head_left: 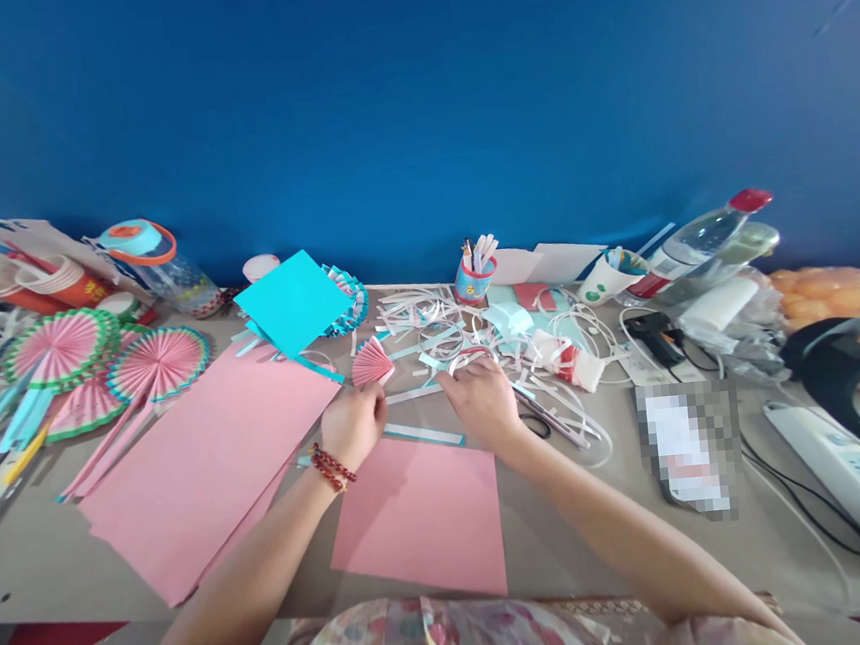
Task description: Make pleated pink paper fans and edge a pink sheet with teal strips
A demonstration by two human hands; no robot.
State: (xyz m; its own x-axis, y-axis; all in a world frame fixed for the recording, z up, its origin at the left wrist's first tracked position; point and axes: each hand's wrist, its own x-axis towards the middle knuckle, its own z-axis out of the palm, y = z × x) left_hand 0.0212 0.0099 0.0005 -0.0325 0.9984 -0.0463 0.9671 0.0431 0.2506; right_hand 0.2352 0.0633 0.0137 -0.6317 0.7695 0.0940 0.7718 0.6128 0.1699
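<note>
My left hand, with a red bead bracelet at its wrist, is closed on the lower tip of a small pleated pink paper fan. The fan is spread upward. My right hand is at the edge of the paper scraps, fingers curled; what they hold, if anything, is hidden. A pale strip lies between the hands. Just below them, a white and light-blue strip crosses the top of a pink paper sheet.
Large pink sheets and finished paper fans lie to the left. Blue square paper rests behind. A pen cup stands by the wall. Rightward are a paper cup, a bottle, a blurred-out item and a power strip.
</note>
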